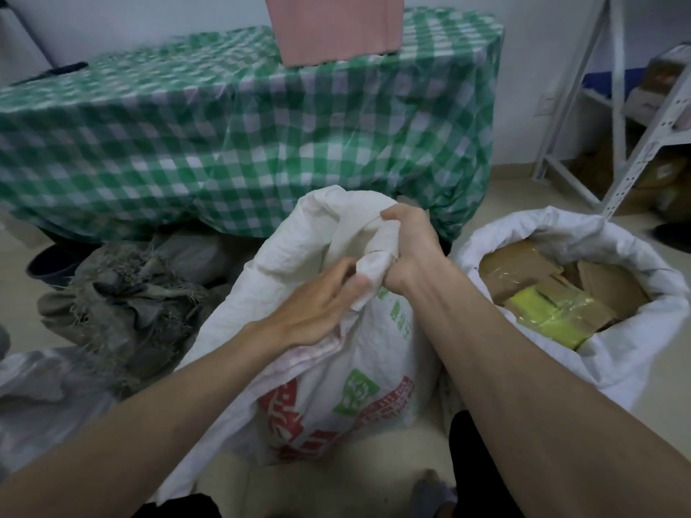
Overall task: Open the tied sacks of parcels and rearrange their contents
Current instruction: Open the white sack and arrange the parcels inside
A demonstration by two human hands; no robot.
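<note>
One printed white sack (pixel 336 386) at centre frame, red and green print on its side, neck bunched into a twisted knot (pixel 374 252) at 12 o'clock of the sack. Right hand (pixel 411 248) fisted tight round the top of the knot. Left hand (pixel 318 308) at 8 o'clock of the knot, fingers lightly curled, thumb and fingertips pinching the loose tail of cloth. One open white sack (pixel 561 233) at 3 o'clock, touching the printed one, mouth rolled down; holds brown cardboard parcels (pixel 519 267), count unclear, plus one yellow taped parcel (pixel 549 315). Grey frayed sacks (pixel 123 300) heaped at 9 o'clock, count unclear. One table under green checked cloth (pixel 224 136) at 12 o'clock, one pink box (pixel 332 28) on top. One white metal shelf rack (pixel 643 125) at 2 o'clock.
</note>
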